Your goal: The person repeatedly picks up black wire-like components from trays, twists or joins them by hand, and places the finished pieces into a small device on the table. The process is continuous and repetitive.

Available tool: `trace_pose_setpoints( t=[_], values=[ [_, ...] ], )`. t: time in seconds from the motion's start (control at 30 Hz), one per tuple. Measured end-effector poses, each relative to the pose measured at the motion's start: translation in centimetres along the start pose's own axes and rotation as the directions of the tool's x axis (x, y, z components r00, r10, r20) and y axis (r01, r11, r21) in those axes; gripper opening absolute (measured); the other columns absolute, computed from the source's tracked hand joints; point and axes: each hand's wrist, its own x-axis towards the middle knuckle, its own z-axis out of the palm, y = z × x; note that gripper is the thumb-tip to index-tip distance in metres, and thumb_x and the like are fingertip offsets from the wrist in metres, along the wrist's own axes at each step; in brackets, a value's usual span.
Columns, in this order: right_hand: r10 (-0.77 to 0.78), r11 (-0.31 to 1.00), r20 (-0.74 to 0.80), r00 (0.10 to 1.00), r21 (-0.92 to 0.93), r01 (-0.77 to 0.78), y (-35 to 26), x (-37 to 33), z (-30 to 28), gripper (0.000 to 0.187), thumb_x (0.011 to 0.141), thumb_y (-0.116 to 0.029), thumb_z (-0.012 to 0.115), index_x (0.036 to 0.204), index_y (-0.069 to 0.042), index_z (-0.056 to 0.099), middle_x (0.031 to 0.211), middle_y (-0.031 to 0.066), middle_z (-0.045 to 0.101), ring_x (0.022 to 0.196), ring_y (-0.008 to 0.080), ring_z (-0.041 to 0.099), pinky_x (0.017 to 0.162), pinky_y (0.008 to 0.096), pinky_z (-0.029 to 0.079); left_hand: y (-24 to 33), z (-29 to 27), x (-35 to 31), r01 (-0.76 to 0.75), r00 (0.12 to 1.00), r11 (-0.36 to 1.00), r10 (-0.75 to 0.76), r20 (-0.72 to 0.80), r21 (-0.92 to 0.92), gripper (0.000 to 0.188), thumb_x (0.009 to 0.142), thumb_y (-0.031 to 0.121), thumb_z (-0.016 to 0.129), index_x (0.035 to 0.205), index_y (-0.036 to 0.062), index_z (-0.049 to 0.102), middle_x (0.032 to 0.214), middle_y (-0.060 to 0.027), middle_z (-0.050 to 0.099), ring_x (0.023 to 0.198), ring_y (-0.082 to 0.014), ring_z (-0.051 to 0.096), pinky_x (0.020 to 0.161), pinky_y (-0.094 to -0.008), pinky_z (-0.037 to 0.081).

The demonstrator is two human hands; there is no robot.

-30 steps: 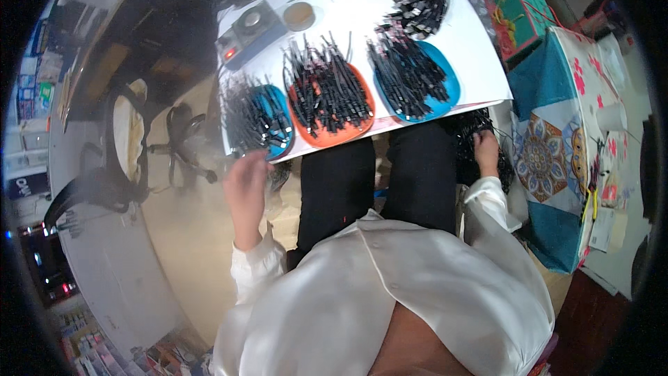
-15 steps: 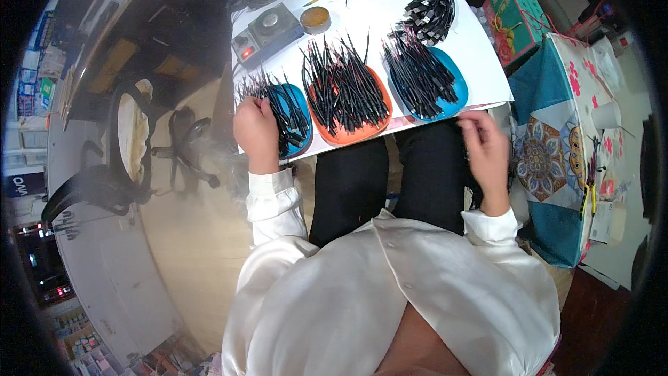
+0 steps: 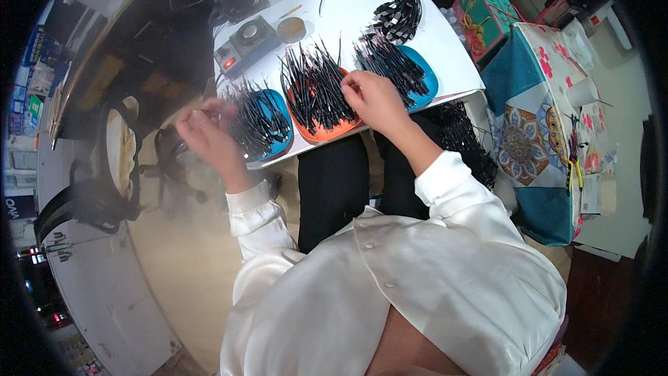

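Currently, the right hand is curling with its fingertips close together at the right edge of the short black cables in the orange tray; whether it is pinching one is not clear. The left hand is showing loosely bent, blurred fingers just left of the left blue tray; any grip there cannot be told.

Another batch of short black cables is lying just right of the left hand, in that tray. A third batch is resting beyond the right wrist in the right blue tray, and a bundle of long black cables is lying farther beyond that hand on the white table.

Each short cable is likely being light and springy, its smooth jacket slightly slippery. Thin reddish wire ends are pointing away from the hands and are probably being the fragile part; heavier-looking ends are facing the wearer. Mid-jacket is offering the safest hold, by thumb and index finger. Because neighbouring cables are crossing, a lone cable is likely dragging others when pulled.
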Motion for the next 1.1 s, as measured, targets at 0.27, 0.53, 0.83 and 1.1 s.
trace_pose_setpoints(
  t=[0.27, 0.53, 0.83, 1.1],
  values=[
    [0.123, 0.924, 0.146, 0.982, -0.379, -0.059, -3.0, 3.5, 4.5, 0.029, 0.084, -0.031, 0.065, 0.079, -0.003, 0.066, 0.077, 0.0151, 0.066, 0.075, 0.0340, 0.065, 0.064, 0.0438, 0.051, 2.6, 1.7, -5.7, 0.424, 0.892, 0.893, -0.383, 0.238, -0.151, 0.013, 0.099, 0.011, 0.046, 0.104, -0.0016, 0.047, 0.077, -0.0057, 0.050, 0.057, -0.0085, 0.039, 0.051, -0.0209, 0.032],
    [0.187, 0.951, 0.109, 0.976, -0.268, -0.152, -2.1, 3.5, 6.2, 0.016, 0.078, -0.021, 0.067, 0.079, -0.005, 0.070, 0.081, 0.0154, 0.069, 0.079, 0.0343, 0.067, 0.067, 0.0447, 0.054, 2.7, 1.5, -7.8, 0.547, 0.827, 0.818, -0.497, 0.262, -0.178, 0.014, 0.098, 0.009, 0.051, 0.099, -0.0032, 0.056, 0.074, -0.0041, 0.055, 0.055, -0.0085, 0.044, 0.049, -0.0199, 0.035],
    [0.178, 0.920, 0.081, 0.981, -0.369, -0.136, -3.4, 3.6, 5.9, 0.025, 0.078, -0.032, 0.070, 0.077, -0.007, 0.070, 0.077, 0.0139, 0.069, 0.075, 0.0322, 0.067, 0.066, 0.0439, 0.053, 2.1, 0.7, -8.4, 0.567, 0.815, 0.804, -0.513, 0.270, -0.182, 0.017, 0.096, 0.012, 0.055, 0.102, -0.0027, 0.060, 0.074, -0.0043, 0.058, 0.049, -0.0080, 0.043, 0.045, -0.0202, 0.032],
    [0.030, 0.898, 0.199, 0.980, -0.435, 0.061, -4.7, 4.6, 6.9, 0.031, 0.081, -0.035, 0.066, 0.077, -0.004, 0.069, 0.078, 0.0159, 0.067, 0.075, 0.0341, 0.066, 0.067, 0.0442, 0.053, 1.8, -0.5, -8.1, 0.607, 0.794, 0.757, -0.563, 0.231, -0.242, 0.016, 0.096, 0.011, 0.055, 0.100, -0.0034, 0.061, 0.076, -0.0053, 0.060, 0.054, -0.0095, 0.049, 0.047, -0.0202, 0.038]
  ],
)
